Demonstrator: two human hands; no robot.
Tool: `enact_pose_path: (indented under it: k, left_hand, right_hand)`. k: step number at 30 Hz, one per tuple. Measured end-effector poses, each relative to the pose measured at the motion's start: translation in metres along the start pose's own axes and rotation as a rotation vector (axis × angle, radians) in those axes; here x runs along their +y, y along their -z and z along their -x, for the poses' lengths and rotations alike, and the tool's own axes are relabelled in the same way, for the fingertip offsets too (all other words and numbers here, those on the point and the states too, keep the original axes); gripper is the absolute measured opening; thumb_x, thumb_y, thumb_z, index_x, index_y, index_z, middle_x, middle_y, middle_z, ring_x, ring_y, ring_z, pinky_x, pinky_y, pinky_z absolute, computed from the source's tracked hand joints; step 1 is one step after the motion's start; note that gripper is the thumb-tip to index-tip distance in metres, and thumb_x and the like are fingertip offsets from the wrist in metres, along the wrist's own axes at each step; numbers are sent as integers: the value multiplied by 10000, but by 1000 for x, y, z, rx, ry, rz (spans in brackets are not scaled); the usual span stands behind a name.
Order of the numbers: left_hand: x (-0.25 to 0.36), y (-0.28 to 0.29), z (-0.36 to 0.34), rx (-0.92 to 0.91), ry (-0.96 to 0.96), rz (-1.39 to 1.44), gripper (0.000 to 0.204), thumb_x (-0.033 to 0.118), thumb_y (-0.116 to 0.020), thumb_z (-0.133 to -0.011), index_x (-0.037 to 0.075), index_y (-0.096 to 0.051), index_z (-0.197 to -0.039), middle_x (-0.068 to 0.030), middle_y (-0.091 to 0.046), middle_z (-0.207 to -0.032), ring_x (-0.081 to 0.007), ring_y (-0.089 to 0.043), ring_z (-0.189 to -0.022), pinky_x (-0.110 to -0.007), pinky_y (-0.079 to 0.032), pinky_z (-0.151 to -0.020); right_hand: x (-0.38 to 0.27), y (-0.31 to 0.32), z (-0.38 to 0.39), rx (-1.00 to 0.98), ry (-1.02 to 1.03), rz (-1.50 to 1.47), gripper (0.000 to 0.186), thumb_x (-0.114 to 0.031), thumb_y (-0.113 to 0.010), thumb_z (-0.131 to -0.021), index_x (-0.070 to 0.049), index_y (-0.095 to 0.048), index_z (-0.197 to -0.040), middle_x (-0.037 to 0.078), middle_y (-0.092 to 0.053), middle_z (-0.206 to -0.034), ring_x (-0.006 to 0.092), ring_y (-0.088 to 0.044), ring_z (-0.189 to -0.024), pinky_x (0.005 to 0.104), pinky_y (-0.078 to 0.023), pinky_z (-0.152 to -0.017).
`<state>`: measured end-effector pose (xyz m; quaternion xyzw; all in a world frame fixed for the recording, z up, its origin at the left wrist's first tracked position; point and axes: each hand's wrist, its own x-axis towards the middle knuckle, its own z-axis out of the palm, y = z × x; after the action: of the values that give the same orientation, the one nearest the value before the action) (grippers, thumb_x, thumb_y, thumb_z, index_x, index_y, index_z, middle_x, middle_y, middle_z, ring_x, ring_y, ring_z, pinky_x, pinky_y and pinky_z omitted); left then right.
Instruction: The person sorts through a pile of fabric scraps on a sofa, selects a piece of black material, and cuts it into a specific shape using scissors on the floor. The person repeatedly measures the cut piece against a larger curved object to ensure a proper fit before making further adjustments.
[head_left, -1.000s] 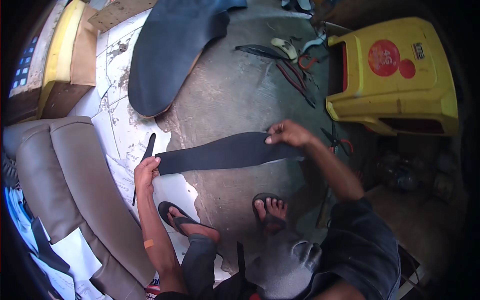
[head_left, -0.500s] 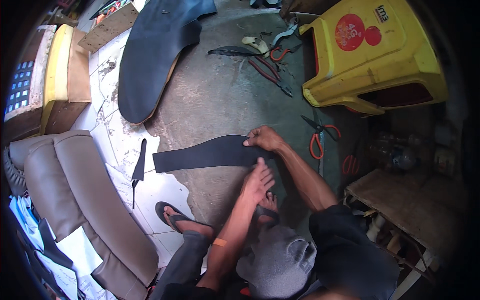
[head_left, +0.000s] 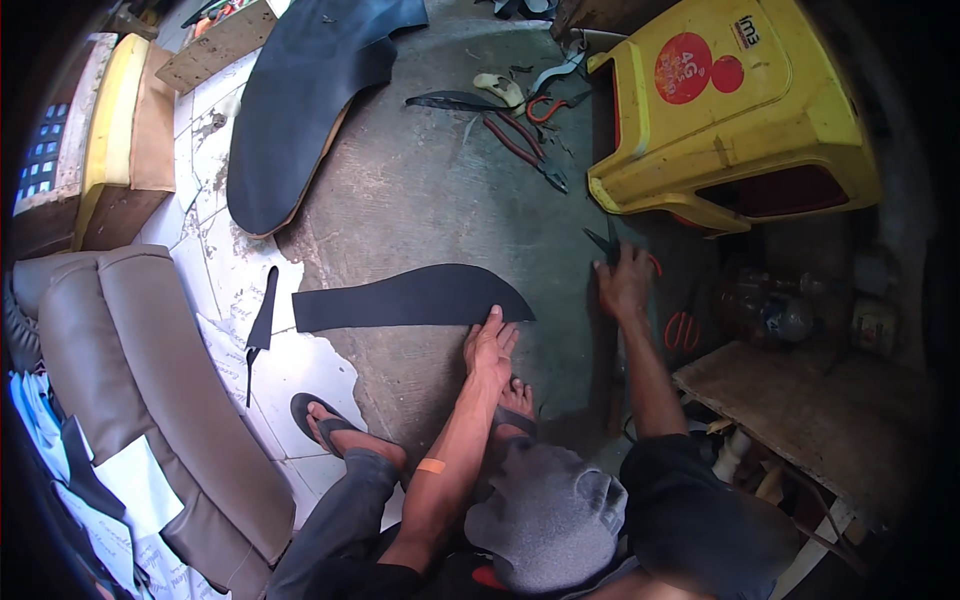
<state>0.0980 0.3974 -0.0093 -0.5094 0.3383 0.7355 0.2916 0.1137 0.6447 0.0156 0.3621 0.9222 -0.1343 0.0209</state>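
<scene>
A long curved piece of black sheet material [head_left: 410,298] lies flat on the floor before me, broad and pointed at its right end, straight-cut at its left. My left hand [head_left: 487,350] is open at its lower right edge, the thumb resting on the piece and the other fingers stretched out. Farther right, my right hand [head_left: 627,283] covers most of a pair of orange-handled scissors [head_left: 655,265]. Dark blades stick out beyond its fingers, which are bent and slightly blurred; whether they grip the handles is hidden.
A large black sheet [head_left: 295,110] lies at the far left. Pliers [head_left: 528,150] and other hand tools lie beyond the cut piece. A yellow plastic stool [head_left: 740,110] stands far right, a wooden bench [head_left: 790,420] near right. A brown cushioned seat [head_left: 165,400] fills the left side.
My right hand has let go of the black piece and moved right onto the scissors. My left hand has shifted slightly left and down along the piece's edge.
</scene>
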Motion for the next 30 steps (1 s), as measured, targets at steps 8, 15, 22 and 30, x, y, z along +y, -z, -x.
enact_pose_path:
  k: [8, 15, 22, 30]
  left_hand:
    - [-8, -11, 6, -61, 59, 17, 893, 48, -744, -899, -18, -81, -1493, -305, -408, -1423, -455, -544, -1261, -562, -523, -1015]
    - [-9, -8, 4, -81, 88, -25, 745, 79, -749, -903, -28, -239, -1436, -283, -468, -1360, -413, -583, -1220, -534, -537, -1004]
    - [-12, 2, 3, -69, 121, -15, 548, 102, -762, -899, 0, -419, -1314, -223, -507, -1319, -361, -609, -1167, -507, -535, -987]
    - [-15, 9, -3, -78, 110, -24, 479, 124, -771, -897, 34, -478, -1265, -164, -556, -1224, -335, -598, -1160, -510, -508, -1010]
  right_hand:
    - [60, 22, 12, -78, 115, -113, 648, -269, -760, -855, -29, -504, -1400, 255, -515, -1310, 441, -535, -1195, 495, -455, -998]
    - [65, 35, 30, -127, 109, -134, 563, -172, -716, -846, -39, -530, -1360, 242, -613, -1166, 419, -621, -1086, 466, -499, -936]
    - [16, 50, 135, -421, -201, -540, 574, -405, -816, -831, -7, -576, -1169, 49, -561, -922, 159, -554, -847, 316, -483, -747]
    - [-19, 35, 173, -742, -288, -588, 646, -555, -790, -819, 11, -601, -1066, 58, -599, -861, 166, -571, -788, 334, -484, -717]
